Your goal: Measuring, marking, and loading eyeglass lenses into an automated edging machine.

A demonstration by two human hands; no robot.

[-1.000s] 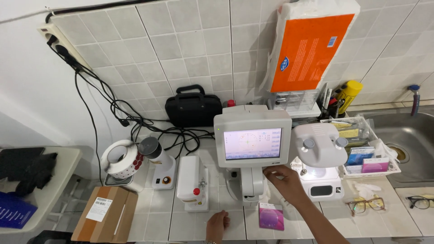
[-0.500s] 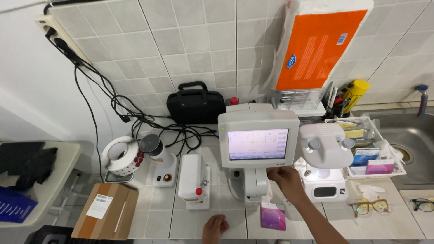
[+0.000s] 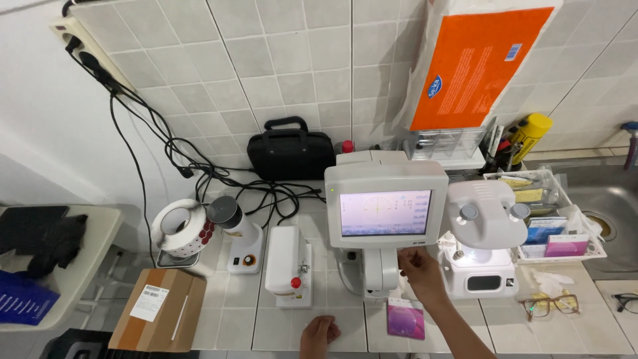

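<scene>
Two hands: right hand [image 3: 420, 274] touches one screen device [image 3: 385, 214].

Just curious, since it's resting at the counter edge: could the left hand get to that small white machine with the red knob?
Probably yes. The left hand rests on the tiled counter just in front of the white machine, with bare tile between them.

A lit pale screen [image 3: 385, 213] sits mid-table. An orange-and-white pack [image 3: 475, 63] leans on the wall behind. A brown carton [image 3: 159, 309] with a white label [image 3: 145, 303] stands lower left.
</scene>
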